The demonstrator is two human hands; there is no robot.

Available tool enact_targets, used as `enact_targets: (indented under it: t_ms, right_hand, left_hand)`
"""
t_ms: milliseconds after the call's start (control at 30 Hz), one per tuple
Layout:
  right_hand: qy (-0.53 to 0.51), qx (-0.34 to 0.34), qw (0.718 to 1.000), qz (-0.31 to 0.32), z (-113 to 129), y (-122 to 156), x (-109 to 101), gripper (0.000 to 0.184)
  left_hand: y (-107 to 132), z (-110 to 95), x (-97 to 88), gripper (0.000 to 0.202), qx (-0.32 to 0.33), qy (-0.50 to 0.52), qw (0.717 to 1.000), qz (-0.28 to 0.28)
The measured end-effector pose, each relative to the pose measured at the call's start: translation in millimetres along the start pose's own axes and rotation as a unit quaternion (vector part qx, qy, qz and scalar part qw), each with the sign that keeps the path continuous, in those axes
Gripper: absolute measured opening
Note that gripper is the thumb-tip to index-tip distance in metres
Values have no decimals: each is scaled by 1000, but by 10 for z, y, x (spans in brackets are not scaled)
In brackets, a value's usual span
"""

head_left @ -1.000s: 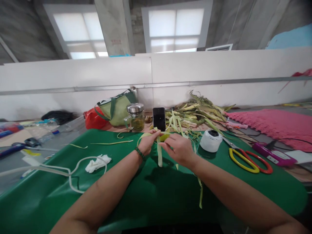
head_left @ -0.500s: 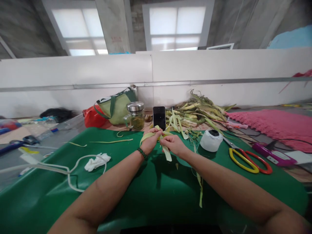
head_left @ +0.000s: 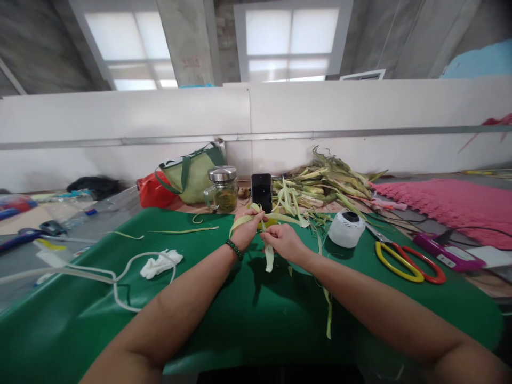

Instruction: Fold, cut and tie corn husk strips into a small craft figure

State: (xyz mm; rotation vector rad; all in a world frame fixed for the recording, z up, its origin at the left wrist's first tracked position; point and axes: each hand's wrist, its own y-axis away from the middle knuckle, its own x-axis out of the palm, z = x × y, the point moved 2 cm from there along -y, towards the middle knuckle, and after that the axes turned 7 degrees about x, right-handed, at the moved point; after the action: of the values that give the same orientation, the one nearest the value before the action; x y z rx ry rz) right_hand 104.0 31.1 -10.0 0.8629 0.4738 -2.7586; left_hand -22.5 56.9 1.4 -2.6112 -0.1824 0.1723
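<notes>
Pale green leaf strips (head_left: 269, 258), flat and ribbon-like, run between my two hands above the green mat. My left hand (head_left: 245, 229), with a dark bead bracelet at the wrist, is closed on them; one strip loops over its back. My right hand (head_left: 283, 241) pinches a strip just to the right, its wide end hanging below the fingers. Another strip stretches rightward from my left fingers. Directly behind the hands a dark-screened phone (head_left: 261, 193) stands upright. The fingertips partly hide how the strips cross.
Scissors (head_left: 400, 261) with yellow and red handles lie right of a white spool (head_left: 346, 229). A heap of leaves and husks (head_left: 332, 176) is behind. A lidded glass mug (head_left: 224, 194) and green bag (head_left: 192, 178) stand back left. White tissue (head_left: 160, 265) and tubing lie left.
My right hand has moved slightly away from my left. The hanging strip end has swung left and lower, and a strip now stretches out to the right above my right hand.
</notes>
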Motion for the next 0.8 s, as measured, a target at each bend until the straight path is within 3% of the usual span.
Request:
enact_targets:
  t_ms: [233,400,600,800]
  right_hand:
    - [0,-15,1000,0,-18,-2,12,36]
    - [-30,17,999,10,-73,-27,29,34]
    - [-46,15,998,30,-38,-4,14,32]
    - [26,-4,999,22,26,27,-12,33]
  left_hand:
    - [8,-13,12,20,-24,11,1000,6]
    - [1,-22,-17,13,-34,51,998,29]
    - [-55,18,-87,20,45,-76,994,58]
    - [-59,75,-69,23,50,-99,993,35]
